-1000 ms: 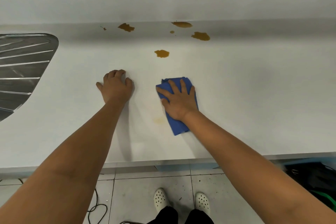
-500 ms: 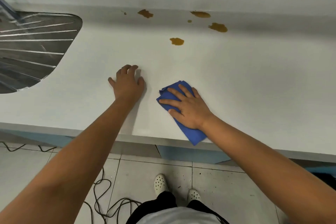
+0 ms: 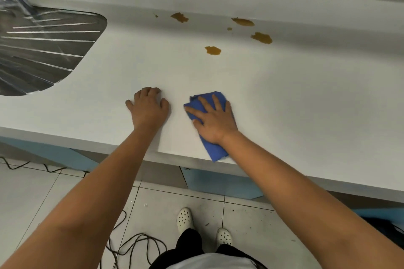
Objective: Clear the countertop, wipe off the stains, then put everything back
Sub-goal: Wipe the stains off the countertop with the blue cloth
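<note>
On the countertop (image 3: 306, 105), right hand (image 3: 215, 121) presses a blue cloth (image 3: 213, 148) (fingers spread), left hand (image 3: 148, 109) rests, fingers bent.

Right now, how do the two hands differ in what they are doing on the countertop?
The right hand lies flat with its fingers spread on the blue cloth, pressing it to the countertop; the left hand rests on bare countertop with nothing under it. The left hand's fingers are bent at the knuckles, while the right hand's are straight. Both sit near the front edge, well short of the brown stains.
</note>
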